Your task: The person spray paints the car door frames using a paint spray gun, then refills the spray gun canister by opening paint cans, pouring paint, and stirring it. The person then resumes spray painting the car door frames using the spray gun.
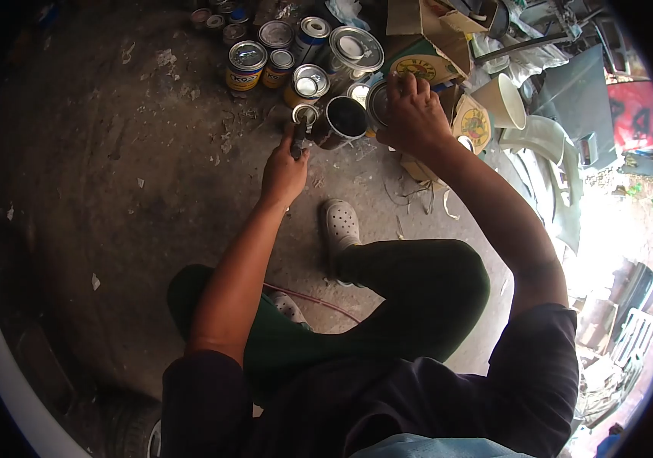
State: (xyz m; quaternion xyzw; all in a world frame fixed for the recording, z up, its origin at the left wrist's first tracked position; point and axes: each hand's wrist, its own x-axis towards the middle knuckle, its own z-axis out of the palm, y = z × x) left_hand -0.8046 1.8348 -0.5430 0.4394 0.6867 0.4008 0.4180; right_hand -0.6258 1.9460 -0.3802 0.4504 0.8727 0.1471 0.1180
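Observation:
My left hand [285, 174] is closed around a dark-handled tool [298, 143], whose far end points at a small round can [305, 114]; I cannot make out its tip. Just to the right stands an open paint can [345, 117], dark inside. Beyond that, my right hand [420, 114] grips a round metal lid [376, 104] by its edge, tilted beside the open can. The fingers partly cover this lid. Close behind the tool is a paint can with a whitish top [310, 82].
Several closed paint cans [247, 65] and a large tin [356, 49] crowd the floor ahead. Cardboard boxes [426, 38] stand at the back right, with a cream bucket [504, 103] and panels beside them. A thin reddish hose [311, 300] runs under my legs.

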